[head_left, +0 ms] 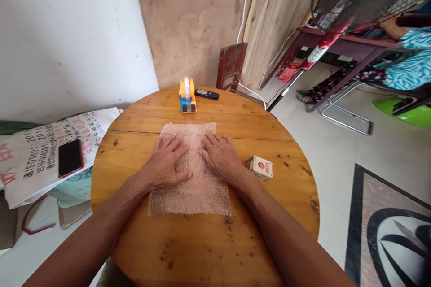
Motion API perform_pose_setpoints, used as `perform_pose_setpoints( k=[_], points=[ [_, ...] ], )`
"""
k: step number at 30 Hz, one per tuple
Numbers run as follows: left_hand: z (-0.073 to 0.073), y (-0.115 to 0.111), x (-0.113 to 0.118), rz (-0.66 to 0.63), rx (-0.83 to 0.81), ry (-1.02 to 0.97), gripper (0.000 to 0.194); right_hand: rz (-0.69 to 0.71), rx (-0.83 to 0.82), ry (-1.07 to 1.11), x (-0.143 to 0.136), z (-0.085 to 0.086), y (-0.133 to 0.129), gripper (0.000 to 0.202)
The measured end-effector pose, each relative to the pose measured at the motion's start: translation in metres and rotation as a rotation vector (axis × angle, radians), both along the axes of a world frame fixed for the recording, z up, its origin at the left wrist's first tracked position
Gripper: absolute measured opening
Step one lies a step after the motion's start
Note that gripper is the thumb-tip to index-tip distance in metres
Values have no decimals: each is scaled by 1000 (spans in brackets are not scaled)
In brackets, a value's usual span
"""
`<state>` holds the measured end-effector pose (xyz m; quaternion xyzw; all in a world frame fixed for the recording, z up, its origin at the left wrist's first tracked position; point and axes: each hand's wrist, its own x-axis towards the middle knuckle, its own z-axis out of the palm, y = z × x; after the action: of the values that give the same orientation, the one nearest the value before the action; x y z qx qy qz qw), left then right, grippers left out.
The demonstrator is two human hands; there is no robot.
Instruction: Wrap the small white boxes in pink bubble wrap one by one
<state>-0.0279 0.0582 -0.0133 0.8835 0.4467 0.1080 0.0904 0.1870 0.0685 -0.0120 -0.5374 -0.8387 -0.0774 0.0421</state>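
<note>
A sheet of bubble wrap (190, 170) lies flat at the middle of a round wooden table (276, 143); it looks light, soft and limp, probably easiest to lift by an edge or corner. The left hand (166, 161) and right hand (220, 154) press palm-down on it, fingers extended and slightly spread, gripping nothing. A small box (260, 167) sits just right; a tape dispenser (187, 95) stands beyond.

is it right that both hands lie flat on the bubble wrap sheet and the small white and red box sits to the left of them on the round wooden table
Not quite. The head view shows the small white and red box to the right of the hands, beside the right hand. Both hands, left hand too, do lie flat on the bubble wrap sheet on the round wooden table.
</note>
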Motion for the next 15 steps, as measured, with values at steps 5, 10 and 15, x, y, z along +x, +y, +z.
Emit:
perform_pose_setpoints(
  k=[5,10,15],
  points=[
    [0,-2,6,-218,-38,-66,71,7,-18,3,2,2,1,39],
    [-1,-7,11,-253,-122,-23,89,4,-47,4,3,5,4,37],
    [-3,-6,10,-245,-124,-41,90,-22,-109,42,6,27,4,30]
  ],
)
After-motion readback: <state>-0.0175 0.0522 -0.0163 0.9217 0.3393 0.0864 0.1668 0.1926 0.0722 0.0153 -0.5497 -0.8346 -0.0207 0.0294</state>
